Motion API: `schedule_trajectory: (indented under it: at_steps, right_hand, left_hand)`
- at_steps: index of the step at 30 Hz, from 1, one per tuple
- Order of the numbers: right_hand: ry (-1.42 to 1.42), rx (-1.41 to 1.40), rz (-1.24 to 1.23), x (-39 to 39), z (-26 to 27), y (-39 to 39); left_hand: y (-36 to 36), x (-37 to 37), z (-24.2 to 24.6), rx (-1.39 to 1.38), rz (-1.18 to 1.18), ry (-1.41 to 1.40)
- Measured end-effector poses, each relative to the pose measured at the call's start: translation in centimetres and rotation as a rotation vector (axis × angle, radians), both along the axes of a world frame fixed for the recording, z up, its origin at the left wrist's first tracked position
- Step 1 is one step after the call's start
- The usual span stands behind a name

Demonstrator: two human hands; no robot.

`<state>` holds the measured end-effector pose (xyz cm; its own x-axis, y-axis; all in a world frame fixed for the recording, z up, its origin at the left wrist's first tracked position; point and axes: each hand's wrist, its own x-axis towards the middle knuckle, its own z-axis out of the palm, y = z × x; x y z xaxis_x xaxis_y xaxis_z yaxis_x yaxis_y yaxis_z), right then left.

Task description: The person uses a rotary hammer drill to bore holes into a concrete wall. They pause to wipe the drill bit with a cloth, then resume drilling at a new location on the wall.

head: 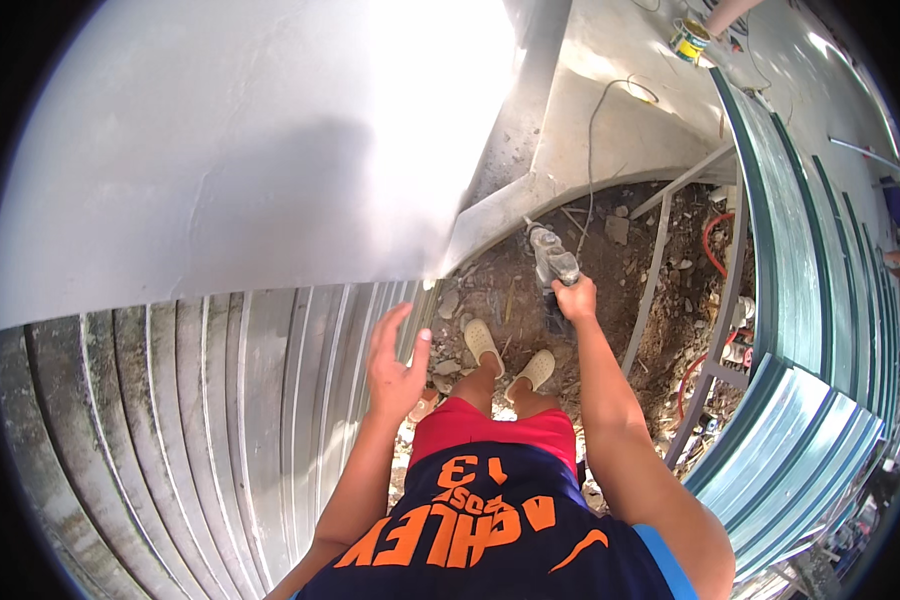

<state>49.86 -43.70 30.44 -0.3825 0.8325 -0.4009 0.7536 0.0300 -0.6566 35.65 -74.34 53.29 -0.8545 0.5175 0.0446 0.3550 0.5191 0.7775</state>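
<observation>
My right hand grips the rear handle of a dusty rotary hammer drill. The drill points up and away, its bit close to the edge of the concrete slab; whether the tip touches it I cannot tell. A dark power cord runs from near the drill's handle up over the concrete. My left hand is raised with its fingers apart and holds nothing, near the corrugated metal sheeting and below the lower edge of a smooth grey wall.
Rubble and soil lie around my clogs. Metal frame bars and a red hose are on the right, beside ribbed translucent roofing sheets. A paint can stands on the concrete at upper right, close to another person's limb.
</observation>
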Motion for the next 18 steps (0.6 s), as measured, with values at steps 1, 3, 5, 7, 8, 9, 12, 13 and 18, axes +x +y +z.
schedule_trajectory:
  at_steps: [1, 3, 5, 7, 8, 9, 12, 13, 18]
  right_hand:
    - [-0.005, -0.027, 0.028, -0.2, 1.9, 0.3]
    - [-0.021, -0.077, 0.075, -0.9, 4.2, 1.2]
    - [-0.032, -0.019, 0.090, -1.8, 4.8, 1.8]
    - [-0.054, -0.025, 0.126, -4.0, 4.2, 3.6]
    - [-0.074, -0.028, 0.147, -5.5, 4.0, 4.6]
    - [-0.092, 0.023, 0.184, -6.1, 3.6, 5.1]
    - [-0.155, 0.136, 0.329, -10.4, 2.6, 6.7]
    - [-0.175, 0.124, 0.378, -11.3, 2.6, 7.4]
    - [-0.295, 0.075, 0.525, -14.5, 3.0, 9.4]
  left_hand:
    - [-0.7, -0.2, 1.4, 0.039, 0.018, 0.033]
    - [-1.5, -1.2, 4.7, 0.119, 0.047, 0.092]
    - [-1.8, -2.3, 7.3, 0.223, 0.024, 0.202]
    - [-1.3, -3.7, 9.6, 0.326, -0.020, 0.303]
    - [-0.8, -4.5, 10.6, 0.375, -0.053, 0.343]
    - [-0.5, -5.1, 11.0, 0.424, -0.092, 0.368]
    - [2.3, -6.6, 12.5, 0.522, -0.177, 0.413]
    - [3.3, -7.2, 12.9, 0.563, -0.199, 0.412]
    - [5.8, -11.0, 13.8, 0.458, -0.178, 0.654]
